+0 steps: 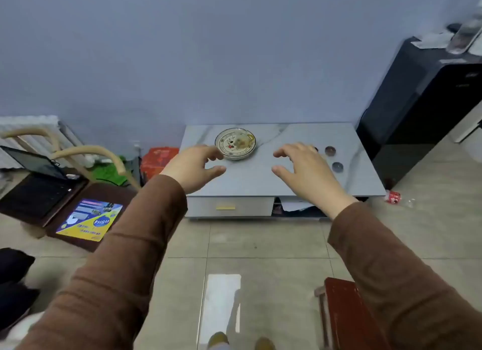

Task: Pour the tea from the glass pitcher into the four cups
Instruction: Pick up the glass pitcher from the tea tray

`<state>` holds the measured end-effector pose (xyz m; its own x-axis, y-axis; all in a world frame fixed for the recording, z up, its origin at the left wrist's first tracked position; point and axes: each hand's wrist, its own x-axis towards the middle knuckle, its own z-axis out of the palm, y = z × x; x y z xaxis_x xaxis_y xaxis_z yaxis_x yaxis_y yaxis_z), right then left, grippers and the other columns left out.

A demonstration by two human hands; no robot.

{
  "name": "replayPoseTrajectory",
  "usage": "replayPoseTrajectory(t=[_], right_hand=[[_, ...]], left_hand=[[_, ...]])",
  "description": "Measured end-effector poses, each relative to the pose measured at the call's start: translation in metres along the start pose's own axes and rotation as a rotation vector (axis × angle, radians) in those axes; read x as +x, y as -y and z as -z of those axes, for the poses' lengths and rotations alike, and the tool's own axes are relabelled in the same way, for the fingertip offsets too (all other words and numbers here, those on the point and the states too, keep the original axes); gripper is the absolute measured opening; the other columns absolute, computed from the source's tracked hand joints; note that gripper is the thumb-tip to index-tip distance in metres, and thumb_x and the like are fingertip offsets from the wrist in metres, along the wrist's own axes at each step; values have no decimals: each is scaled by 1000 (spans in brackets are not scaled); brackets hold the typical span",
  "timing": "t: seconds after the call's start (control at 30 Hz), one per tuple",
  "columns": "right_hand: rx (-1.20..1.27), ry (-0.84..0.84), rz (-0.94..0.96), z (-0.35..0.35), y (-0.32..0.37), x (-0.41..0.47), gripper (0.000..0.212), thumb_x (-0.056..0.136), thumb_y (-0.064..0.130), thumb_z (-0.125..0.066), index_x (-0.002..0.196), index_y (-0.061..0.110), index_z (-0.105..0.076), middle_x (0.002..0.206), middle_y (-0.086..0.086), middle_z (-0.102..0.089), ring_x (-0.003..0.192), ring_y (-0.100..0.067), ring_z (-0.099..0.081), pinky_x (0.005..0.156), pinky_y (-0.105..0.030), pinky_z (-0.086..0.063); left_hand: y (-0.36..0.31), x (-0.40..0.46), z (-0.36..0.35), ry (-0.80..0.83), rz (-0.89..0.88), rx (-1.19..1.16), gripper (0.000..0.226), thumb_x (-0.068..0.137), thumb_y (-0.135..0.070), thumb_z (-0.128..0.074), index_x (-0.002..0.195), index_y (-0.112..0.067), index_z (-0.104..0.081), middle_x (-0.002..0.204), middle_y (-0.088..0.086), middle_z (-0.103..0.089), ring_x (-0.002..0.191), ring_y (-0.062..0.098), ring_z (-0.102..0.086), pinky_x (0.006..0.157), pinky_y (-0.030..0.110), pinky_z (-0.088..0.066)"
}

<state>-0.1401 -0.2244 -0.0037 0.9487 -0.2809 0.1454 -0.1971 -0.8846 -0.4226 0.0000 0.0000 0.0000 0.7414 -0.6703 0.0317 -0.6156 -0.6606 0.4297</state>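
Note:
A low grey marble-look table [271, 185] stands against the wall. On its far left part sits a patterned round plate [235, 143]; something glassy seems to rest on it, too blurred to tell. Two small dark cups [330, 150] [337, 166] stand at the right, and a third dark shape [315, 149] peeks from behind my right hand. My left hand [194, 165] hovers open just left of the plate. My right hand [303, 168] hovers open over the table's middle, left of the cups. Neither hand holds anything.
A black cabinet [422, 109] stands right of the table, a red can [393, 197] on the floor beside it. A laptop [36, 185], a colourful leaflet [90, 219] and a wooden chair [86, 151] are at left. A red stool [347, 313] is near my right forearm.

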Motion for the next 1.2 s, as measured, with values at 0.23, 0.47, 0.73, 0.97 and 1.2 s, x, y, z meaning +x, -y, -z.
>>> replayPoseTrajectory(t=[0.23,0.47,0.73,0.97,1.2], right_hand=[[-30,111,-49,-51,-9,42,34,94,38,-55,124,24,-59,126,1,-58,120,-24,-48,101,-45,-40],[-67,141,-100,-92,-9,107,34,94,39,-54,123,23,-59,125,0,-59,119,-24,-48,100,-44,-40],[-62,216,-191,-126,-36,170,34,94,40,-53,123,25,-58,125,1,-58,119,-24,-48,97,-41,-39],[-45,249,-218,-148,-85,255,33,95,39,-52,124,24,-58,125,0,-58,118,-24,-49,97,-41,-40],[-24,292,-226,-182,-111,334,33,95,37,-52,124,22,-58,124,0,-59,117,-23,-51,97,-40,-41]], left_hand=[[48,37,-34,130,68,22,33,88,-41,-61,117,-25,-62,115,-3,-63,102,16,-57,87,34,-47],[110,103,-53,208,72,34,35,88,-46,-59,118,-29,-61,115,-5,-61,103,17,-57,86,33,-46],[149,181,-81,351,92,1,36,88,-44,-60,119,-26,-61,115,-2,-62,101,20,-58,90,36,-47],[169,273,-98,371,136,-7,35,88,-43,-61,118,-25,-62,113,-2,-62,102,20,-58,91,37,-47],[203,337,-113,407,176,-19,35,88,-45,-60,118,-27,-61,112,-4,-62,102,18,-58,88,35,-47]])
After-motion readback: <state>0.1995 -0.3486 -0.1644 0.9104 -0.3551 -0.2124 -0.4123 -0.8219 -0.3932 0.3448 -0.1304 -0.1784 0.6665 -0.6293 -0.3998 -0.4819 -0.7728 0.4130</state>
